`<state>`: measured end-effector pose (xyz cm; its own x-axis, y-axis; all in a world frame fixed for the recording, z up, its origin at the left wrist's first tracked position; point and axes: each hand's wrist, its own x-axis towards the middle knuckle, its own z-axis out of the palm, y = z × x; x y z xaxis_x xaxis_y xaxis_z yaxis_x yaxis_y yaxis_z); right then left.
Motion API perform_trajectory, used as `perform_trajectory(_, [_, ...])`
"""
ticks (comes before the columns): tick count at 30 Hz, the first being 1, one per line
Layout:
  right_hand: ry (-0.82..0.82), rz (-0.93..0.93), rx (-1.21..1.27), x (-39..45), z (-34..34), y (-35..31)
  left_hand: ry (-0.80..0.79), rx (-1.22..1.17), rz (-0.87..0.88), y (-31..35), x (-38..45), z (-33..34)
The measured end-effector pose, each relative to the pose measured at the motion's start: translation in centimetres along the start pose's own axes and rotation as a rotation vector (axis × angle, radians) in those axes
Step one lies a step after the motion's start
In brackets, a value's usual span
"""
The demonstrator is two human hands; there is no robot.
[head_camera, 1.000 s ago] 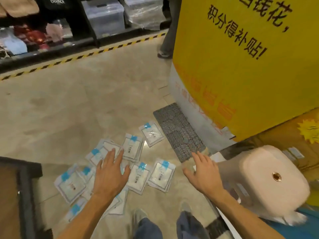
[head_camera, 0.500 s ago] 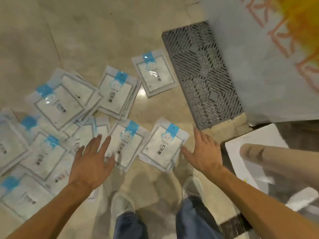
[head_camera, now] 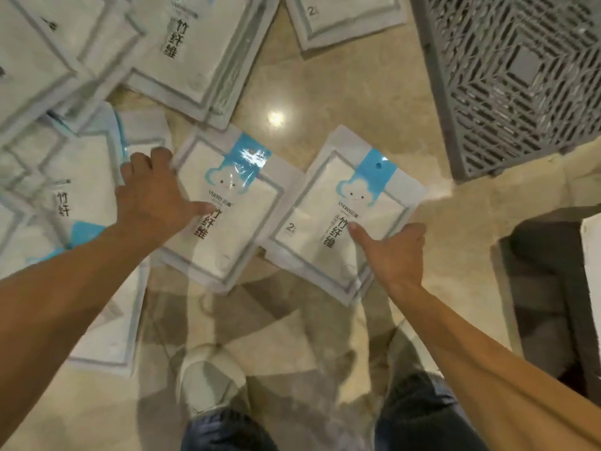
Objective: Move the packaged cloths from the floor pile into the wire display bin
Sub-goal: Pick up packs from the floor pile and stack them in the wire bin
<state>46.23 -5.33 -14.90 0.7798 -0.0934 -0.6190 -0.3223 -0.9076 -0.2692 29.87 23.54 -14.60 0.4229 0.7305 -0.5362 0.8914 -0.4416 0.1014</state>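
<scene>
Several white packaged cloths with blue headers lie scattered on the beige floor. My left hand (head_camera: 153, 196) grips the left edge of the middle pack (head_camera: 234, 229), thumb on its face and fingers curled over the edge. The right edge of the neighbouring pack (head_camera: 338, 203) is held by my right hand (head_camera: 395, 252), thumb on top and fingers tucked beneath. That pack lies on at least one more. Further packs (head_camera: 195, 60) fill the upper left, and another pack (head_camera: 344, 21) lies at the top. No wire bin is in view.
A grey lattice floor panel (head_camera: 514, 79) lies at the upper right. A dark base (head_camera: 553, 288) stands at the right edge. My shoes (head_camera: 208, 382) and jeans are at the bottom centre, with one pack (head_camera: 110, 333) just left of them.
The camera has dropped much closer to the floor. Both hands, open above the packs before, have come down onto two neighbouring packs and closed on their outer edges.
</scene>
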Motion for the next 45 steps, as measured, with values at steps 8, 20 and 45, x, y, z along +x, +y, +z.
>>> perform_trajectory(8, [0.029,0.06,0.381,0.5,-2.0,1.1,-0.118,-0.279,-0.019,-0.5,-0.4,-1.4])
perform_trajectory(20, [-0.272,-0.021,0.846,-4.6,-15.7,-5.5,-0.119,-1.056,-0.033,-0.2,-7.3,-15.7])
perform_trajectory(45, [-0.804,-0.65,0.58,-63.0,-59.8,-40.3,0.285,-1.628,-0.105,-13.3,-59.4,-74.6])
